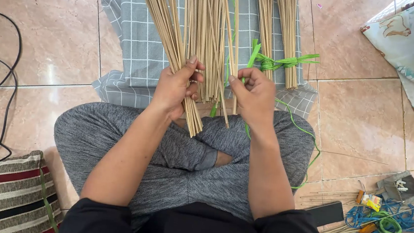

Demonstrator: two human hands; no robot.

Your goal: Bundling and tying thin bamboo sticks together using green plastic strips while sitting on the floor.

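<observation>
Sitting cross-legged, I am clamping my left hand (177, 86) around a light, stiff, springy stick bundle (174, 33) near its ends; my right hand (255, 93) is pinching green plastic string (252, 55), over the checked cloth (124, 29).

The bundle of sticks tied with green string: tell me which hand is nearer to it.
Right. The right hand sits just below and left of the tied bundle, pinching a green strip. The left hand is farther left, gripping loose sticks.
</observation>
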